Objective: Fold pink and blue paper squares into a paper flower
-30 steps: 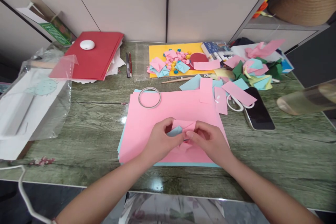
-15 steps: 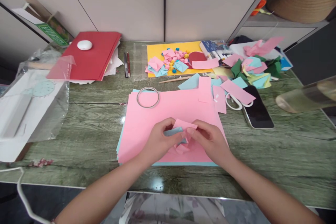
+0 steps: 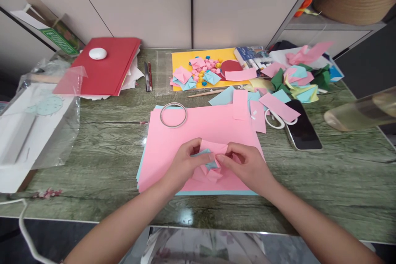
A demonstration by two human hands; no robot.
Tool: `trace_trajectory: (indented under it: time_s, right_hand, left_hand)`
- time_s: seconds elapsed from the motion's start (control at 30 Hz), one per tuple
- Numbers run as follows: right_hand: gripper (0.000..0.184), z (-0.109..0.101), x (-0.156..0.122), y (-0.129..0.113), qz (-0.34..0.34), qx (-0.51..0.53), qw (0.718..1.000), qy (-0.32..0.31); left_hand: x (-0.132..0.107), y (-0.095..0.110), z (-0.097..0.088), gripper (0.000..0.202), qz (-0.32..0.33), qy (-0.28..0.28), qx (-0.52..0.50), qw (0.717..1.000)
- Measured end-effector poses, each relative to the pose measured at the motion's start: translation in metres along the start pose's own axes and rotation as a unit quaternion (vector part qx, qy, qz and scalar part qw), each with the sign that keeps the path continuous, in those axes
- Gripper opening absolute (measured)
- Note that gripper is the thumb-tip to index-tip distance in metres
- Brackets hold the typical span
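Note:
Between my two hands is a folded pink and blue paper piece (image 3: 213,166), like a small origami flower, held just over a stack of pink and blue paper sheets (image 3: 173,144). My left hand (image 3: 190,161) pinches its left side, thumb laid across the blue inner part. On the right edge, my right hand (image 3: 244,165) pinches the pink paper between thumb and fingers. Both thumb tips nearly meet at the middle. Part of the folded paper is hidden behind the fingers. A roll of tape (image 3: 173,115) lies on the stack's upper left.
Paper scraps (image 3: 280,106) partly cover white-handled scissors (image 3: 274,119) and a phone (image 3: 303,128) at the right. Behind, a yellow sheet (image 3: 181,58) bears folded paper pieces and small coloured bits. A red folder (image 3: 107,70) and plastic bag (image 3: 66,132) lie left; a bottle (image 3: 355,113) lies far right.
My thumbs have shifted closer together over the folded paper, and its upper pink flap now stands more upright and spread. My hands stay in nearly the same place.

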State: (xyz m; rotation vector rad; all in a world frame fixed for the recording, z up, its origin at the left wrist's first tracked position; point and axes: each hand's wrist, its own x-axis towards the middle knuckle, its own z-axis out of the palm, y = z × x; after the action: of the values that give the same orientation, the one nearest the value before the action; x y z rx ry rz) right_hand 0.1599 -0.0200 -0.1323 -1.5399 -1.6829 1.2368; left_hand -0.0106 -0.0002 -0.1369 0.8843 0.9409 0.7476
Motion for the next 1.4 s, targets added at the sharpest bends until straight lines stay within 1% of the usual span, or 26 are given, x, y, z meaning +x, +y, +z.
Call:
trace_trajectory:
  time_s: [0.1, 0.27, 0.4, 0.53, 0.57, 0.6, 0.67, 0.7, 0.73, 0.77, 0.83, 0.87, 0.9, 0.97, 1.03, 1.17, 1.27, 1.4]
  right_hand:
    - [0.023, 0.000, 0.001, 0.000, 0.007, -0.017, 1.000, 0.001]
    - [0.023, -0.002, 0.002, -0.001, 0.014, 0.026, 0.999, -0.021]
    - [0.023, -0.003, 0.002, -0.001, 0.009, 0.031, 0.999, -0.037]
    - [0.023, -0.003, 0.002, -0.001, 0.002, 0.043, 0.999, -0.029]
    - [0.022, -0.003, 0.002, -0.001, 0.002, 0.047, 0.999, -0.027]
    - [0.022, -0.004, 0.001, 0.000, 0.002, 0.050, 0.998, -0.025]
    - [0.022, -0.005, 0.001, -0.001, 0.002, 0.054, 0.998, -0.023]
    - [0.023, -0.005, 0.001, -0.001, 0.002, 0.057, 0.998, -0.024]
    - [0.023, -0.006, 0.001, -0.001, 0.001, 0.061, 0.998, -0.024]
    - [0.024, -0.007, 0.001, -0.001, -0.001, 0.065, 0.998, -0.026]
    - [0.024, -0.008, 0.001, -0.001, -0.001, 0.066, 0.997, -0.028]
    - [0.024, -0.008, 0.001, -0.001, -0.003, 0.062, 0.998, -0.027]
    - [0.025, -0.008, 0.001, -0.001, -0.005, 0.056, 0.998, -0.025]
    - [0.025, -0.009, 0.001, -0.001, -0.008, 0.044, 0.999, -0.019]
    - [0.026, -0.010, 0.000, -0.001, -0.007, 0.042, 0.999, -0.024]
    - [0.025, -0.014, -0.002, -0.005, -0.012, 0.075, 0.996, -0.049]
    - [0.023, -0.015, -0.003, -0.006, -0.027, 0.082, 0.995, -0.042]
    - [0.019, -0.011, -0.003, -0.005, -0.030, 0.059, 0.997, -0.026]
  left_hand:
    - [0.000, -0.001, -0.001, 0.013, -0.011, -0.001, -0.028, 1.000]
    - [0.001, -0.001, 0.000, 0.014, -0.019, -0.002, -0.040, 0.999]
    - [0.001, -0.001, 0.000, 0.016, -0.015, -0.003, -0.055, 0.998]
    - [0.001, 0.001, 0.001, 0.015, 0.002, -0.011, -0.051, 0.999]
    - [0.000, 0.001, 0.001, 0.018, 0.010, -0.013, -0.049, 0.999]
    - [-0.001, 0.002, 0.001, 0.026, 0.019, -0.014, -0.044, 0.999]
    - [-0.003, 0.003, 0.001, 0.048, 0.043, -0.010, -0.017, 0.999]
    - [-0.005, 0.004, 0.001, 0.055, 0.063, -0.002, 0.010, 0.998]
    - [-0.006, 0.004, 0.000, 0.055, 0.088, 0.007, 0.048, 0.995]
    - [-0.007, 0.005, -0.001, 0.047, 0.113, 0.010, 0.094, 0.989]
    - [-0.008, 0.008, -0.003, 0.024, 0.141, -0.004, 0.187, 0.972]
    - [-0.009, 0.010, -0.003, 0.016, 0.142, -0.017, 0.222, 0.965]
    - [-0.008, 0.011, -0.004, 0.012, 0.137, -0.029, 0.245, 0.959]
    - [-0.007, 0.014, -0.005, 0.012, 0.124, -0.036, 0.266, 0.955]
    - [-0.007, 0.015, -0.005, 0.011, 0.124, -0.024, 0.269, 0.955]
    - [-0.006, 0.014, -0.004, 0.008, 0.133, -0.001, 0.253, 0.958]
    - [-0.006, 0.014, -0.003, 0.006, 0.134, 0.015, 0.245, 0.960]
    - [-0.006, 0.013, -0.002, 0.004, 0.145, 0.017, 0.248, 0.958]
